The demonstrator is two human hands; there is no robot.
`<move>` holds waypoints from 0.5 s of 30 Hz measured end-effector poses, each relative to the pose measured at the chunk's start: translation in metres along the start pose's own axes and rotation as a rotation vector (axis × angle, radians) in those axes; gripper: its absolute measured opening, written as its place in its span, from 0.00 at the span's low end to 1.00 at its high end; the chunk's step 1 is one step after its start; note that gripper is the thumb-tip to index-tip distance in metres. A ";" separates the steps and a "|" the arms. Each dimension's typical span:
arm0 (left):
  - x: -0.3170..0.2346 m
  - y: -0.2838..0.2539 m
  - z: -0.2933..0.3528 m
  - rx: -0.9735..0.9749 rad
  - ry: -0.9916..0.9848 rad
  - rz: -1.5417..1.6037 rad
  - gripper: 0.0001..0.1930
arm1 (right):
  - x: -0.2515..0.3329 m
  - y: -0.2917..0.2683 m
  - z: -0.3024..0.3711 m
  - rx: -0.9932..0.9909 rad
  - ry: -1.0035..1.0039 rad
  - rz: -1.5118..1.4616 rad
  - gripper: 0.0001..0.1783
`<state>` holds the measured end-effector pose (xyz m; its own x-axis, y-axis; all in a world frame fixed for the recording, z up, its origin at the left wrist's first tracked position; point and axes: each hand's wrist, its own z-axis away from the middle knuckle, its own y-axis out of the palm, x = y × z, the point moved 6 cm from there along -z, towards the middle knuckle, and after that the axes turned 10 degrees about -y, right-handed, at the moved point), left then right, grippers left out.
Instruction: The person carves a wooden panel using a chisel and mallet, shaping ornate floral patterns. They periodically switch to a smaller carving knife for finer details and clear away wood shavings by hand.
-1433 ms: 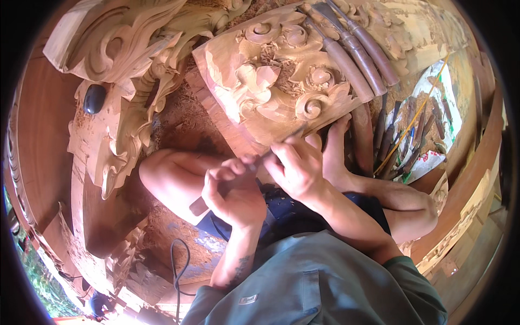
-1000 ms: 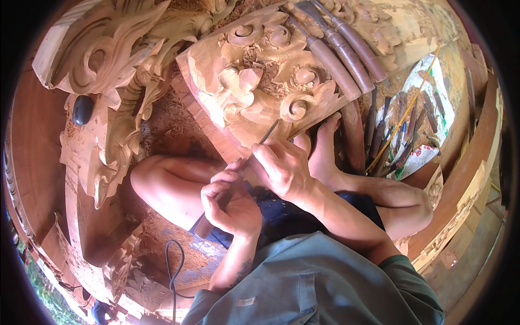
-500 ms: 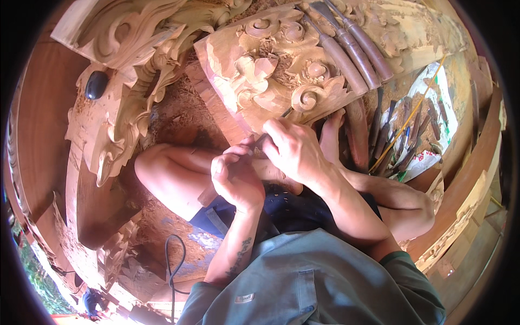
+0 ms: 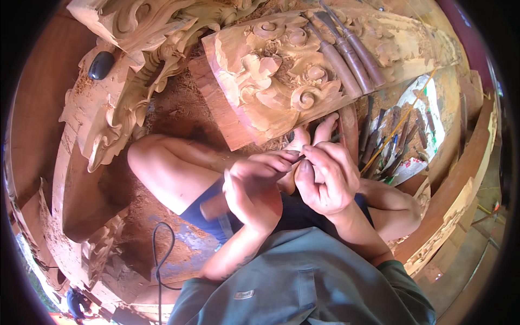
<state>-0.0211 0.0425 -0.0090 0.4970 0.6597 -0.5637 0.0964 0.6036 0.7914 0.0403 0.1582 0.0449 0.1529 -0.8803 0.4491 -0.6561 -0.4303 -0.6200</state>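
My left hand (image 4: 253,187) is closed around a carving chisel, whose wooden handle (image 4: 214,207) sticks out below the palm towards my lap. My right hand (image 4: 329,179) is curled beside it, with thumb and fingers pinched at the dark tip end of the chisel. Most of the blade is hidden by my fingers. Both hands are above my crossed legs, just short of the carved wooden panel (image 4: 281,70) with scrolls and leaves. Three chisels (image 4: 351,59) with brown handles lie side by side on that panel.
A dark rounded object (image 4: 101,65) rests on another carved piece (image 4: 108,119) at the left. Several more tools (image 4: 403,132) lie on a white sheet (image 4: 430,100) to the right, beside a thin yellow stick (image 4: 398,127). A black cable (image 4: 157,254) loops at lower left.
Both hands have shifted right and slightly back from the panel. My right hand has turned from knuckles up to a thumb-side pinch at the chisel's tip. The view has shifted slightly.
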 end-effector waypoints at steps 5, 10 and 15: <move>0.004 0.076 0.015 0.611 0.493 -0.634 0.17 | -0.021 0.000 0.014 0.111 0.152 0.039 0.17; 0.041 0.096 0.027 0.682 0.707 -1.027 0.09 | -0.043 0.006 0.016 0.125 0.317 -0.020 0.14; 0.058 0.101 0.013 0.735 0.775 -1.125 0.09 | -0.070 0.010 0.022 0.005 0.002 -0.272 0.14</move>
<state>0.0284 0.1360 0.0409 -0.6494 0.2353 -0.7231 0.6038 0.7376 -0.3022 0.0398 0.2114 -0.0070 0.3216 -0.7316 0.6011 -0.5876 -0.6520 -0.4792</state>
